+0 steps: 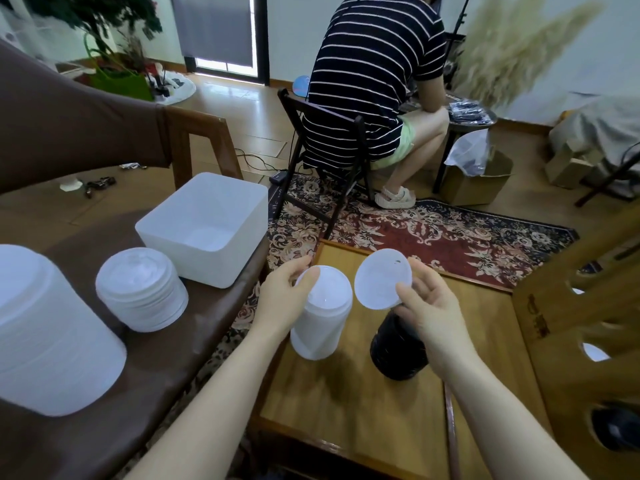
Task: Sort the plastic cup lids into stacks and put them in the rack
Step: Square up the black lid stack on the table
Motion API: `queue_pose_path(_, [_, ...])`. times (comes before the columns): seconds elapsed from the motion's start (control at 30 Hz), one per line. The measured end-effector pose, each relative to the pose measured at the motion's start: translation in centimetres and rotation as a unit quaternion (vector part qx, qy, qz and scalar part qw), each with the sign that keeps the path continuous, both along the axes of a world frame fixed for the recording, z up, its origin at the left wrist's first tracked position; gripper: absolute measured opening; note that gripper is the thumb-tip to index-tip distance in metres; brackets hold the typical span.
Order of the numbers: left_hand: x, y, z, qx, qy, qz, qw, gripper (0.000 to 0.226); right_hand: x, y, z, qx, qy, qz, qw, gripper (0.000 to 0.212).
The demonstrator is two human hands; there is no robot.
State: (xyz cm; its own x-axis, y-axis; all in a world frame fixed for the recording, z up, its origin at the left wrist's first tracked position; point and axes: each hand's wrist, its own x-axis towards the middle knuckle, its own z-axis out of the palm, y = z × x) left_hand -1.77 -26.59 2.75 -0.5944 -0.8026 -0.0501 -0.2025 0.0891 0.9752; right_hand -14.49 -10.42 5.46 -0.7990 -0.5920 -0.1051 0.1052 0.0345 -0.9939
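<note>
Pinching (right fingers): we are holding one loose translucent lid by its lower rim, thumb and fingertips closed on the edge, tilted up so that its face is showing; probably we are checking its kind before choosing a stack.
Right hand: it is hovering above the black stack, hiding that stack's top.
Steadying (left fingers): we are curling them round the top rim of the tall white stack, gripping it, seemingly so that it is not tipping while the next lid is going on.
Left hand: it is reaching in from the left, just beside the held lid.
Where the lids are standing: the white and black stacks are standing side by side, close together, on the wooden surface; the held lid is in the air between and above them.
Further out, left: a shorter white stack and a large white stack are resting on the brown cushioned seat, with a white bin behind them, perhaps the rack, though we cannot tell.
Count: four stacks (three white, one black), one loose lid, one bin.
Progress: we are judging the sorting well along, with nothing visibly placed in the bin yet.
</note>
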Motion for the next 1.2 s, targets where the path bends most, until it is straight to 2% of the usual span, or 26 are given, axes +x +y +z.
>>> queue_pose_path(0.17, [1.7,0.6,-1.7,0.01,-0.014,-0.123,0.992,0.101,1.2,-1.2,-1.5,0.028,0.205,0.058,0.977,0.046])
queue_pose_path(0.27, [2.0,0.8,-2.9,0.003,-0.006,-0.115,0.993,0.104,2.1,-1.7,-2.9,0.052,0.303,0.128,0.943,0.048])
queue_pose_path(0.47, [2.3,0.6,-3.2,0.028,0.021,-0.124,0.992,0.121,2.3,-2.2,-3.9,0.079,0.432,0.163,0.883,0.05])
queue_pose_path(0.6, [2.2,0.7,-3.3,0.033,0.051,-0.124,0.99,0.124,2.2,-3.0,-4.4,0.099,0.517,0.201,0.826,0.046])
queue_pose_path(0.67, [2.3,0.5,-3.5,0.026,0.054,-0.128,0.99,0.121,2.2,-3.2,-4.6,0.108,0.524,0.217,0.816,0.043])
queue_pose_path(0.77, [2.6,0.2,-3.6,0.029,0.055,-0.151,0.987,0.106,2.0,-3.3,-4.7,0.109,0.506,0.229,0.824,0.042])
queue_pose_path(0.97, [2.4,0.1,-3.0,0.084,0.104,-0.085,0.987,0.042,2.1,-3.2,-4.6,0.101,0.522,0.235,0.814,0.043])
queue_pose_path(1.03, [2.2,0.3,-3.0,0.095,0.112,-0.057,0.988,0.035,2.3,-3.1,-4.6,0.105,0.522,0.216,0.819,0.038])
queue_pose_path(1.2, [2.3,0.5,-3.2,0.101,0.109,-0.039,0.988,0.038,2.3,-2.9,-5.2,0.114,0.522,0.196,0.822,0.031])
